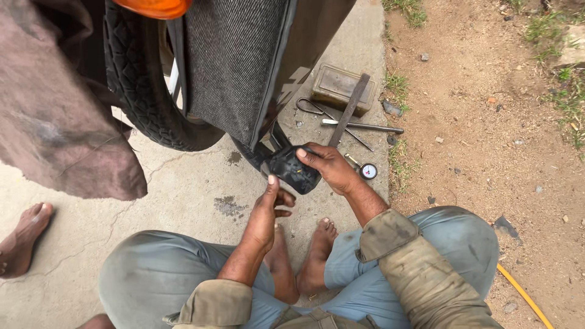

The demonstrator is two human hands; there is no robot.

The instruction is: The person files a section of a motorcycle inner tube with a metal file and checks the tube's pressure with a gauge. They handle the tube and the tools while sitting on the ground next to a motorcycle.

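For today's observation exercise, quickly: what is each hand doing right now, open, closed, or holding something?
Left hand: fingers curled, thumb up against the black rubber tube; a firm grip cannot be told.
Right hand: closed on the black rubber tube.

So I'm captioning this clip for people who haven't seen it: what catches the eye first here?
First, at the centre, the right hand and left hand gripping a folded piece of black rubber tube just above the person's bare feet. Behind it at upper left stands a treaded tyre, partly covered by grey cloth. To the right, by the concrete's edge, lie a metal tin, a file, scissors and a small round gauge.
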